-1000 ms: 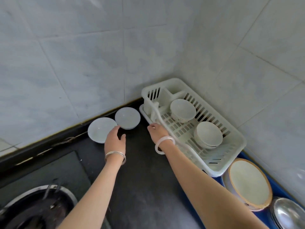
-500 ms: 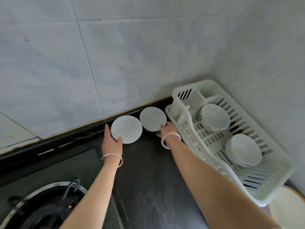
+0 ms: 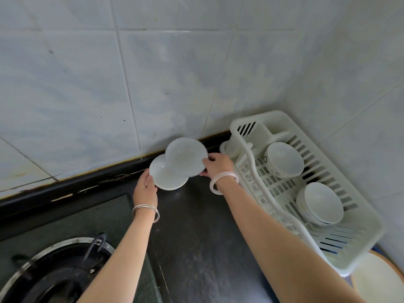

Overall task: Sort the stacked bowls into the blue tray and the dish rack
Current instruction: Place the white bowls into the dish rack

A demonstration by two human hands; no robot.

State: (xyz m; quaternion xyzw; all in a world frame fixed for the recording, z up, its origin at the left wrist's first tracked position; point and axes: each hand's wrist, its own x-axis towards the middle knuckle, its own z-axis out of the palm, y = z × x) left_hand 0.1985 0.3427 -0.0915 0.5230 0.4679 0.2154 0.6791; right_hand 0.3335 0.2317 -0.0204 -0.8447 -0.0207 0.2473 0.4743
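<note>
Just left of the dish rack [image 3: 260,116], at the back edge of the dark counter [image 3: 196,237], the right hand [image 3: 218,165] pinches the rim of a shallow white bowl [image 3: 185,158], thumb on top and fingers underneath. This bowl overlaps a second white bowl [image 3: 168,179]. The left hand [image 3: 145,186] grips the second bowl's left edge; its fingertips are hidden. A far bowl [image 3: 284,159] and a near bowl [image 3: 320,202] sit inside the rack.

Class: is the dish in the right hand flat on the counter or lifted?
Lifted: the right hand pinches the dish by its rim, and it overlaps the second dish from above.
</note>
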